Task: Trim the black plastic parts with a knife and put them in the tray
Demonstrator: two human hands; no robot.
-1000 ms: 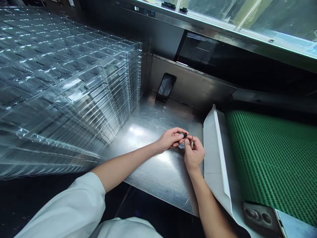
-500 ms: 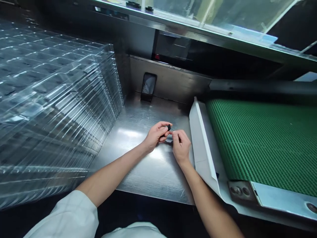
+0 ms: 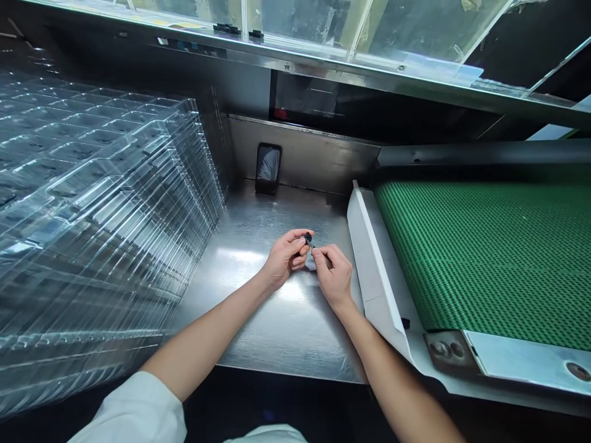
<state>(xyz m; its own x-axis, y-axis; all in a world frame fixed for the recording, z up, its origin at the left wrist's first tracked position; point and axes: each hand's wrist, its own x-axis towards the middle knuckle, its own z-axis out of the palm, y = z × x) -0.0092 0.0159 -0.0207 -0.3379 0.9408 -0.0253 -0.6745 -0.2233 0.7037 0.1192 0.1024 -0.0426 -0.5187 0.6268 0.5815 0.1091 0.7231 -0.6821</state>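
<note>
Over the metal work surface [image 3: 249, 335], my left hand [image 3: 285, 255] pinches a small black part [image 3: 308, 237] between thumb and fingers. The part is too small for me to name its kind. Just right of it, my right hand [image 3: 333, 271] is closed, thumb and index finger pressed together close to the black part. A thin sliver shows at those fingertips, too small to make out. Both hands are close together, slightly above the surface.
Stacked clear plastic trays [image 3: 138, 166] rise on the left. A dark phone-like object [image 3: 268, 168] leans on the back wall. To the right, a white guard [image 3: 373, 264] borders a green conveyor belt [image 3: 489, 258]. A metal-edged shelf [image 3: 318, 64] crosses above.
The view has shifted a little. My right fingertips have changed position slightly beside the black part, which stays in my left hand.
</note>
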